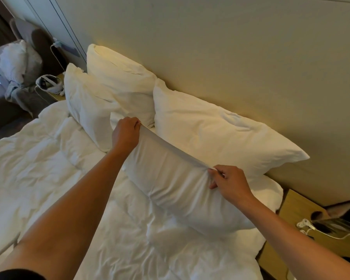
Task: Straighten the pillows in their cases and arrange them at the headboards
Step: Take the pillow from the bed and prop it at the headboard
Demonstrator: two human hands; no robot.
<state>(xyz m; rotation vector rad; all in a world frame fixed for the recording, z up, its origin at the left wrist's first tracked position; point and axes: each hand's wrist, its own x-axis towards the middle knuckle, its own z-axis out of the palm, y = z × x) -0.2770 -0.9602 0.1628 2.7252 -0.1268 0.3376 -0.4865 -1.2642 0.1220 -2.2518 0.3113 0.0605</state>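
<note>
Left hand: pinching the pillow top edge.
Right hand: pinching the same edge, far end.

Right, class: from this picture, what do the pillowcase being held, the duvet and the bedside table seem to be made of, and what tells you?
Pillowcase: thin woven white fabric, likely cotton, matte; it pulls into a taut ridge and fine creases between the two hands.
Duvet: white fabric over soft filling; puffy, quilted, wrinkled.
Bedside table: light wood or wood-look laminate; smooth, faint grain, so uncertain which.
</note>
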